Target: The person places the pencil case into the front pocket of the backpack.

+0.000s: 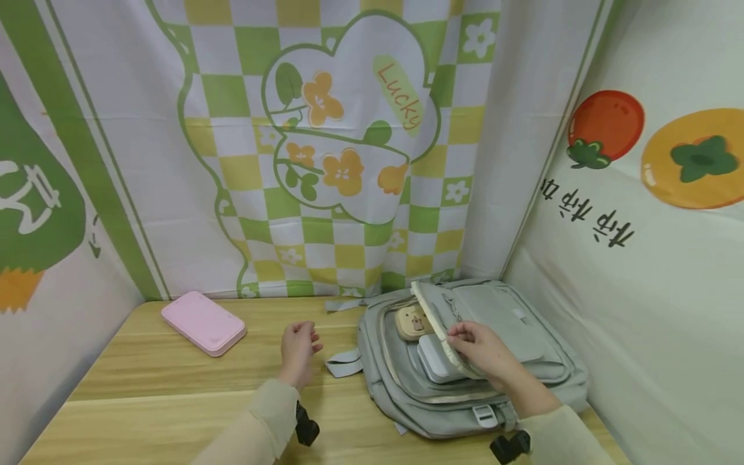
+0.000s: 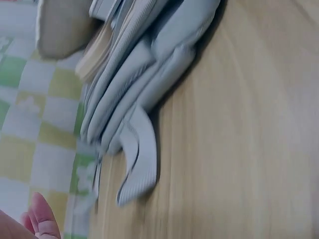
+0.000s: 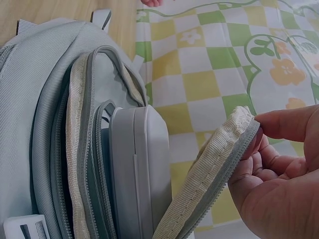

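**Right hand (image 1: 484,350) pinches the cream-trimmed grey fabric flap (image 3: 207,172) of a pale grey backpack (image 1: 409,416)**

The pale grey backpack lies on its back on the light wood-grained table (image 1: 145,381), on the right side, near the white printed wall sheet (image 1: 633,310). Its front compartment is unzipped. The right hand holds the flap's zipped edge between thumb and fingers, lifting it away from the opening.

Inside the compartment, a small cream-yellow rounded case with a brown animal figure (image 1: 410,323) sits toward the far end. Nearer the person is a smooth, pale grey rounded box (image 1: 434,360), standing partly out of the opening in the right wrist view.

The left hand (image 1: 298,352) grips nothing; its fingers are loosely bent above the table, between the backpack and a pink, rounded rectangular case (image 1: 203,323). That pink case lies flat toward the table's far left, well apart from the bag.

A grey webbing strap (image 1: 344,363) sticks out from the backpack toward the left hand, and a white plastic buckle (image 1: 485,416) shows on the bag's near side. Behind the table hangs a green, yellow and white checked curtain (image 1: 316,255) bearing the word "Lucky".
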Demonstrator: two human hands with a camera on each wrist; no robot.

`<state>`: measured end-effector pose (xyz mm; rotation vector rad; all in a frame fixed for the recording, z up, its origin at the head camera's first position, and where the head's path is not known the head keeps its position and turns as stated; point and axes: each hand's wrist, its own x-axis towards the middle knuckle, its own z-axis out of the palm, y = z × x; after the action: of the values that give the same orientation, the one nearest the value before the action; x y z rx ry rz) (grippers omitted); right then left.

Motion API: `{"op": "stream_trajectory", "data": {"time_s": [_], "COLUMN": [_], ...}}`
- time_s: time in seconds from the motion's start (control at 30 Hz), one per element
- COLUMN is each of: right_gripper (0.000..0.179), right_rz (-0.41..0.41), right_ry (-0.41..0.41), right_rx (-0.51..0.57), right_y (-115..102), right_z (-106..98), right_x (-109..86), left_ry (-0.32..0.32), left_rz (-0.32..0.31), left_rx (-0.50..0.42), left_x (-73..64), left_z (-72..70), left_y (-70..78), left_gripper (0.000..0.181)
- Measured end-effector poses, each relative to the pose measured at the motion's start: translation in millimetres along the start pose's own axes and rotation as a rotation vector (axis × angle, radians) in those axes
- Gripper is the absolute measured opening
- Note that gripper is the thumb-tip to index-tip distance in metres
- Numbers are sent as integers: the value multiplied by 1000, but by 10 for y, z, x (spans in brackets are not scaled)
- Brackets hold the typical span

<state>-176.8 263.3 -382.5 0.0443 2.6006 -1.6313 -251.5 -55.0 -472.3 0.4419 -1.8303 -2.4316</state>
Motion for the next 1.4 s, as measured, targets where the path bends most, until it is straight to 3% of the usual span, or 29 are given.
{"op": "stream_trajectory", "data": {"time_s": [0.37, 0.63, 0.73, 0.83, 0.93, 1.0, 1.13, 1.23, 1.3, 1.4], "right_gripper": [12, 11, 11, 11, 12, 13, 13, 13, 12, 11], "right_rz": [1, -7, -11, -11, -9, -6, -8, -10, -14, -24], "right_ry": [1, -2, 0, 1, -3, -4, -3, 3, 6, -3], "right_rx": [8, 11, 11, 9, 11, 13, 14, 14, 17, 27], "right_y": [-1, 32, 45, 53, 54, 52, 55, 62, 67, 71], "right_z": [24, 37, 44, 48, 48, 50, 53, 56, 61, 75], "right_x": [-11, -7, -6, -8, -10, -15, -17, -16, -16, -18], "left_ry": [83, 174, 245, 357, 464, 503, 455, 356, 304, 276], "left_rz": [-26, 55, 81, 95, 63, 23, -104, -180, -220, -252], "left_rx": [32, 47, 142, 239, 323, 352, 423, 433, 450, 496], "left_x": [144, 280, 310, 338, 343, 350, 389, 430, 458, 501], "left_z": [-543, -974, -1140, -1292, -1420, -1488, -1601, -1648, -1664, -1670], "left_y": [242, 426, 474, 492, 497, 505, 500, 473, 444, 414], "left_gripper": [42, 28, 33, 43, 55, 64, 90, 106, 112, 115]}}
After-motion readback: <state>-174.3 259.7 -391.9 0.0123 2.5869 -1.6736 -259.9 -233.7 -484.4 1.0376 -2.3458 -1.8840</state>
